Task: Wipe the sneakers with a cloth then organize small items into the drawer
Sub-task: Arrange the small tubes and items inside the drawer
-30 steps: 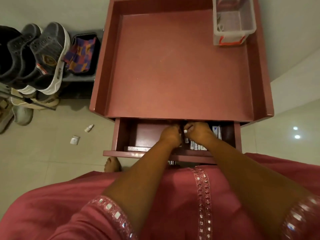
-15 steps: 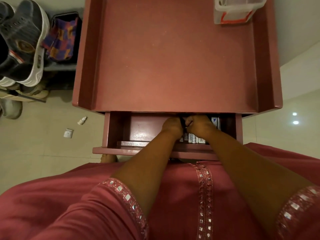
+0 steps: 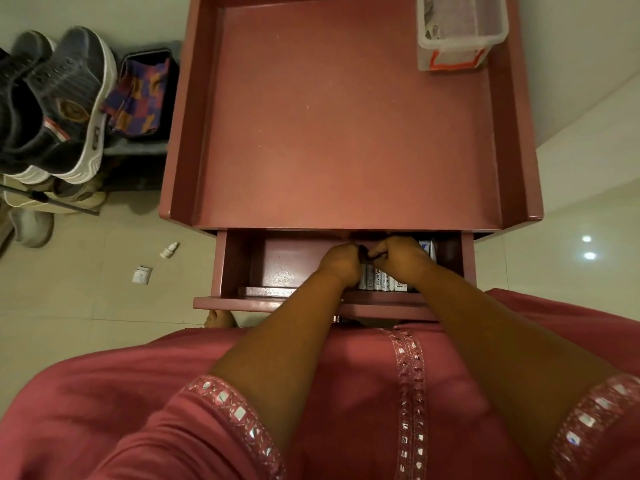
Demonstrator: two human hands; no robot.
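The red drawer (image 3: 235, 268) under the red tabletop (image 3: 346, 126) is pulled out. Both hands reach into its right half. My left hand (image 3: 341, 261) and my right hand (image 3: 401, 254) are curled close together, pinching a small dark item (image 3: 365, 252) between them. Below the hands a row of small white boxes (image 3: 379, 282) stands on edge in the drawer. A white and blue box (image 3: 426, 247) sits behind my right hand. Grey sneakers (image 3: 72, 109) with white soles rest on the rack at the left.
A clear plastic bin (image 3: 457, 32) stands at the tabletop's far right corner. A patterned cloth (image 3: 138, 95) lies in a dark tray beside the sneakers. On the tiled floor lie a small white bottle (image 3: 169, 250) and a white square item (image 3: 141, 274). A bare foot (image 3: 220, 318) shows under the drawer.
The hands have stayed together in the drawer, now holding a small dark item between them. The view shifted as my head moved.
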